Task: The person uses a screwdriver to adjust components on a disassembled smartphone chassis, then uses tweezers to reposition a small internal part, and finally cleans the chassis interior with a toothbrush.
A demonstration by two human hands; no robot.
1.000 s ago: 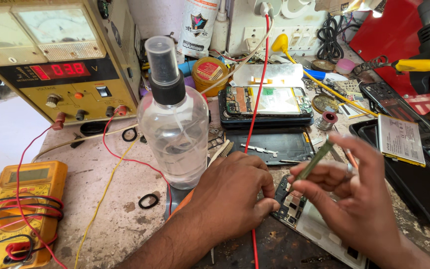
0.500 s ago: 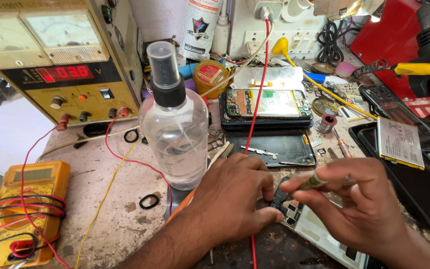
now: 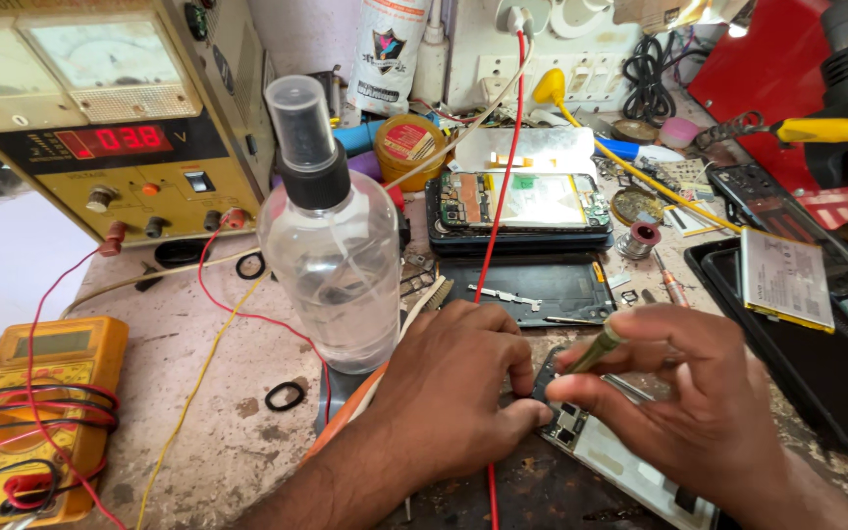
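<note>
Head view: an opened phone (image 3: 609,453) lies at lower centre of the frame, pinned by the left hand (image 3: 463,393) while the right hand (image 3: 684,388) pinches a screwdriver (image 3: 596,347) over it; a clear spray bottle (image 3: 329,245) stands just left.

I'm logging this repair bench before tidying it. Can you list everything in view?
Power supply: one, beige, back left.
Multimeter: one, yellow, front left.
Spray bottle: one, clear with black top, centre.
Opened phone: one, black, back centre.
Phone board: one, under the hands.
Solder spool: one, right of the opened phone.
Flat battery: one, silver, on the black tray at right.
Left hand: pressing on the phone board.
Right hand: fingers hold a screwdriver.
</note>
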